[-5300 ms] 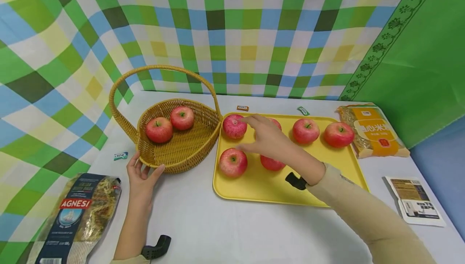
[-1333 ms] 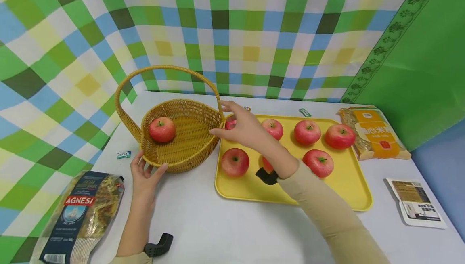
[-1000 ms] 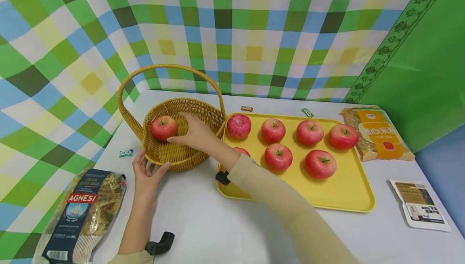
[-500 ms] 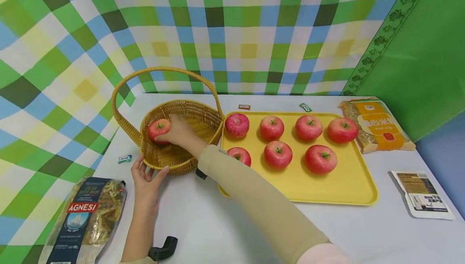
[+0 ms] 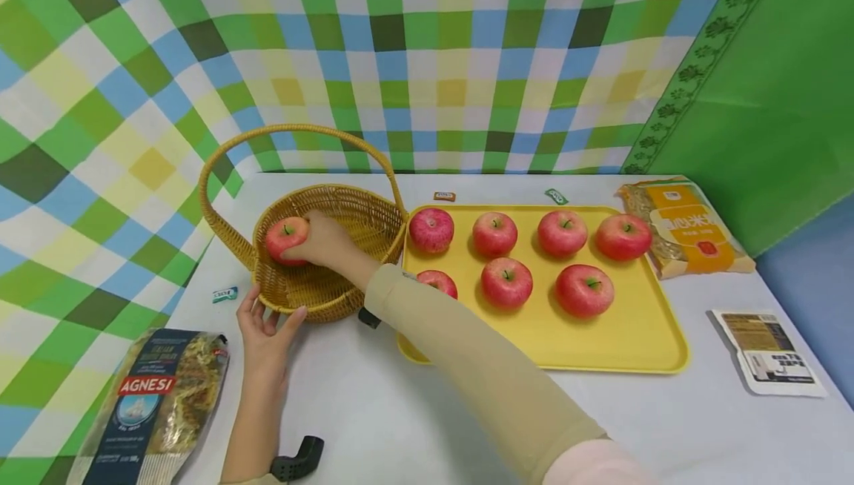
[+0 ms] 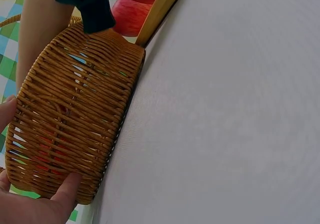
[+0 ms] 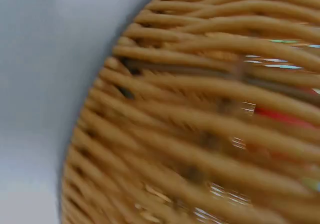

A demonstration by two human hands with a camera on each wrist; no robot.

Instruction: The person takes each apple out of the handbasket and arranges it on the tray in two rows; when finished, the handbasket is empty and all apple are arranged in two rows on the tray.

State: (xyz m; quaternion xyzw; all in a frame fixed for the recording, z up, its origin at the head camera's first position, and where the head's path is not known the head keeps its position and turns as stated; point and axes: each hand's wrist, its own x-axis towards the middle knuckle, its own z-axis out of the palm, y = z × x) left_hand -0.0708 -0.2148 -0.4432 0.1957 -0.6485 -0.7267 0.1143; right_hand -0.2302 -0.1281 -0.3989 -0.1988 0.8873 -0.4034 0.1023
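In the head view, a wicker basket [image 5: 333, 307] with a tall handle stands left of the yellow tray [image 5: 620, 348]. One red apple [image 5: 282, 235] lies at the basket's left side, and my right hand [image 5: 330, 244] reaches in and grips its right side. My left hand [image 5: 263, 333] holds the basket's front-left rim, thumb and fingers spread along it. In the left wrist view, the thumb [image 6: 67, 191] presses the woven wall. Several apples [image 5: 507, 283] sit on the tray, one partly behind the right sleeve. The right wrist view shows only blurred basket weave [image 7: 200, 114], hiding the hand.
A bag of Agnesi pasta [image 5: 150, 403] lies at front left. Right of the tray are an orange noodle packet [image 5: 687, 229] and a white pouch [image 5: 767, 351]. Small candies [image 5: 445, 196] lie behind the tray, another [image 5: 224, 294] left of the basket. A checkered cloth [image 5: 454, 62] hangs behind.
The basket held two apples in the oldest frame and holds one now. My right hand has moved left from the tray into the basket and taken hold of this apple. The left hand stays put.
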